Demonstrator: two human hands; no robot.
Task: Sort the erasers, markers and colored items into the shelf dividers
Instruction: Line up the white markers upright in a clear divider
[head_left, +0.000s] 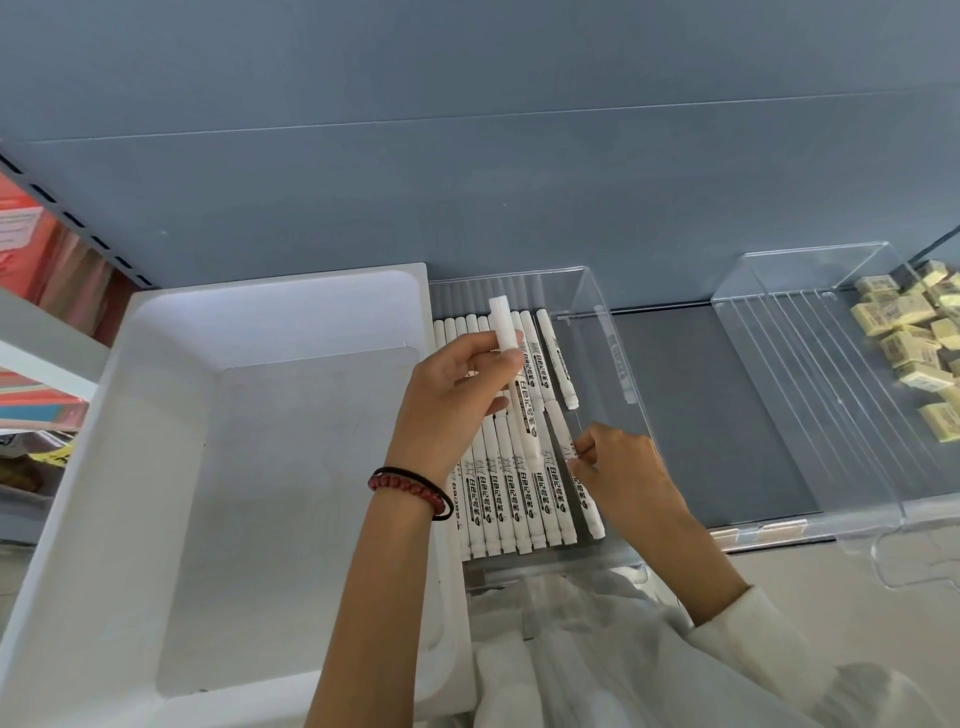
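A clear acrylic divider tray (621, 374) on the shelf holds several white markers (511, 499) lying side by side. My left hand (449, 397) hovers over the tray and grips one white marker (506, 325) that points away from me. My right hand (618, 470) is at the right end of the front row and pinches another white marker (566, 452) lying there. One marker (558, 358) lies alone further back. Yellow erasers (914, 343) are piled in a compartment at the far right.
A large white plastic bin (171, 467) stands left of the tray, nothing visible inside it. A second clear divider (810, 374) sits between markers and erasers. The blue shelf back wall (467, 182) rises behind. Red packages (36, 249) show at far left.
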